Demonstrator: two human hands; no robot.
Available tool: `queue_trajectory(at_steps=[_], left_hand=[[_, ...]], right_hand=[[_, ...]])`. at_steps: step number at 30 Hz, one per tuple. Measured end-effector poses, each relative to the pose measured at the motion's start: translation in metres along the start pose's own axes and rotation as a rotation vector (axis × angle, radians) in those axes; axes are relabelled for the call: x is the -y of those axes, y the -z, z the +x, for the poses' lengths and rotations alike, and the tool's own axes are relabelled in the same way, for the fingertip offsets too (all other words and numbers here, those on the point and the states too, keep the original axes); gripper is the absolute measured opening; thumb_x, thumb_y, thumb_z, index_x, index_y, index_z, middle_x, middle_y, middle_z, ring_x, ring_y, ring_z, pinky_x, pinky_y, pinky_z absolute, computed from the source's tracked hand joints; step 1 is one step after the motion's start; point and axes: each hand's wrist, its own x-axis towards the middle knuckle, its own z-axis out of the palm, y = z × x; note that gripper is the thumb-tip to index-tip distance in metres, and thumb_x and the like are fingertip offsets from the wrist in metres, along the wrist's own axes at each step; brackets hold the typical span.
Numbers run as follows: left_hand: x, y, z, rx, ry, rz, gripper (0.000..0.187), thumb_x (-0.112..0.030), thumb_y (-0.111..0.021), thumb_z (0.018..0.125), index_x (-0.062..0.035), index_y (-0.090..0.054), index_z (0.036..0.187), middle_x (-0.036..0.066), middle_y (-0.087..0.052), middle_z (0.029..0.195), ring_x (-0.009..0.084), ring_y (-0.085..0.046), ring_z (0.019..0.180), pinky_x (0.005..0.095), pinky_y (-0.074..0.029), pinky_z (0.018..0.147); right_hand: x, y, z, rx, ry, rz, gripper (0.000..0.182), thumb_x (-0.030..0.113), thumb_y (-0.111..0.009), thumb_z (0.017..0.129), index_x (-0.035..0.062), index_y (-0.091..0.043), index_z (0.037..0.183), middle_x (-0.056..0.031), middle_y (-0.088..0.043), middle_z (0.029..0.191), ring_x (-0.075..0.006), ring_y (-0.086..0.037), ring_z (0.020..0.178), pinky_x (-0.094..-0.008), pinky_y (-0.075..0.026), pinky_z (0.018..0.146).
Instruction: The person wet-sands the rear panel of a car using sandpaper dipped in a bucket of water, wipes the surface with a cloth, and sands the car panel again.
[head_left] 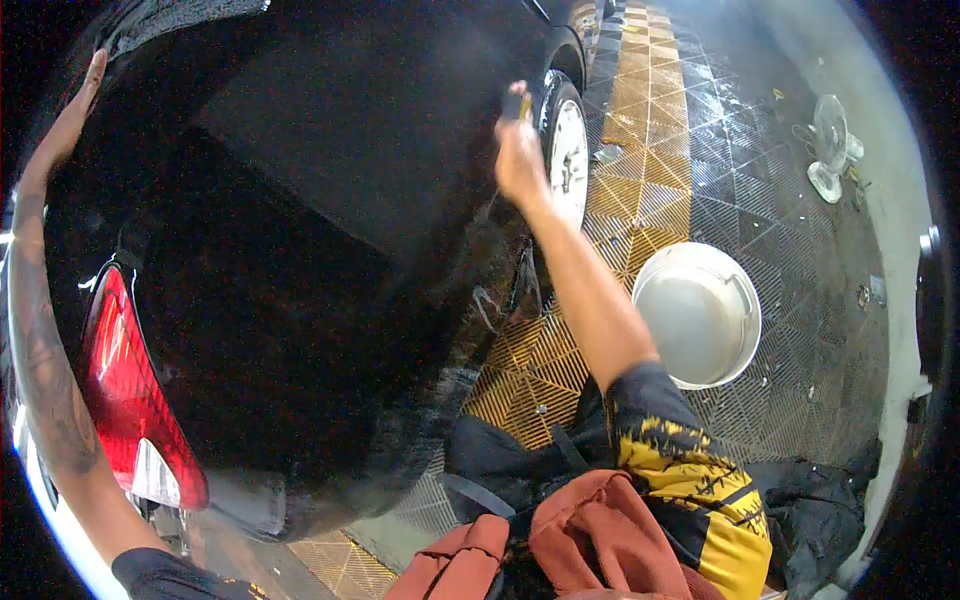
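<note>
A glossy black car point(300, 150) fills the left and middle of the head view, wet-looking in places. At the far upper left, my left hand point(75, 120) rests at the car body with its fingers stretched out. My right hand point(520, 165) reaches forward to the car's side beside the wheel arch, its fingers closed around a small dark block with a yellowish edge point(517, 106); I cannot tell its exact kind. Just right of that hand is the wheel point(568, 150) with its silver rim. A red tail light point(125, 370) sits beside my left forearm.
A white bucket point(747, 340) holding cloudy liquid stands on the floor to my right. Yellow and dark grid tiles point(650, 90) cover the wet floor. Farther right, a white fan point(828, 150) is near the pale wall point(870, 80). Dark fabric point(820, 510) lies behind my right side.
</note>
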Motion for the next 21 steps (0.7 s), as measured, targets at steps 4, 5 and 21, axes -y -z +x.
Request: queue_trajectory(at_steps=[4, 5, 21], left_hand=[[-0.034, -0.008, -0.011, -0.027, 0.113, -0.214, 0.06, -0.04, -0.026, 0.104, -0.0111, -0.005, 0.152, 0.002, -0.003, 0.159, 0.0152, -0.003, 0.146, 0.0324, -0.004, 0.118], [-0.029, -0.008, -0.009, -0.039, 0.149, -0.271, 0.06, -0.039, -0.026, 0.104, -0.0106, -0.005, 0.152, 0.003, -0.003, 0.159, 0.0151, -0.003, 0.146, 0.0322, -0.004, 0.118], [-0.107, -0.013, -0.035, -0.074, 0.396, -0.243, 0.061, -0.04, -0.024, 0.104, -0.0063, -0.005, 0.151, 0.006, -0.003, 0.158, 0.0168, -0.005, 0.145, 0.0317, -0.004, 0.118]], right_hand=[[0.006, -0.012, -0.017, -0.029, 0.03, -0.068, 0.051, 0.001, -0.038, 0.088, -0.0184, -0.029, 0.134, -0.039, -0.01, 0.148, -0.0516, -0.014, 0.139, -0.0524, -0.017, 0.115], [0.017, -0.021, -0.033, -0.13, 0.136, -0.137, 0.055, 0.001, -0.037, 0.088, -0.0179, -0.024, 0.138, -0.0387, -0.009, 0.149, -0.0514, -0.013, 0.139, -0.0532, -0.017, 0.115], [-0.038, -0.012, 0.023, -0.132, 0.137, -0.238, 0.026, 0.001, -0.042, 0.084, -0.0102, -0.057, 0.103, -0.0418, -0.031, 0.136, -0.052, -0.028, 0.133, -0.0518, -0.027, 0.11]])
